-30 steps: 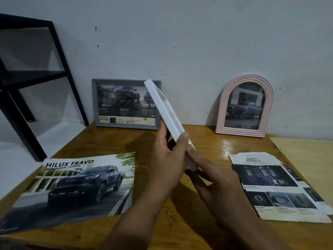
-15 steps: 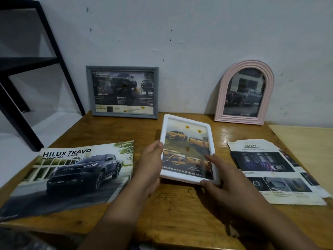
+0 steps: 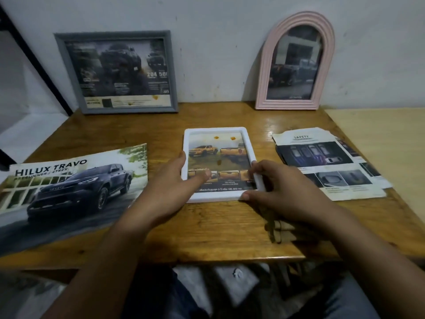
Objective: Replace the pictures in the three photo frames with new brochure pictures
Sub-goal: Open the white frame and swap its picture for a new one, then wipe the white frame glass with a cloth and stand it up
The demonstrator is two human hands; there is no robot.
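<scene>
Head view: wooden tabletop is seen, truck brochure laid left, cut brochure right. Gray frame and pink arched frame are leaned on wall. White frame, flat at center, is gripped by left hand and right hand.

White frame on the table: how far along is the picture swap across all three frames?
All three frames hold truck brochure pictures. The grey frame and pink arched frame lean upright against the wall, seemingly finished. In hand: the white frame lies face up, left hand and right hand gripping its sides. Left: probably only standing it by the wall. Whether these pictures are the new ones cannot be told.
</scene>
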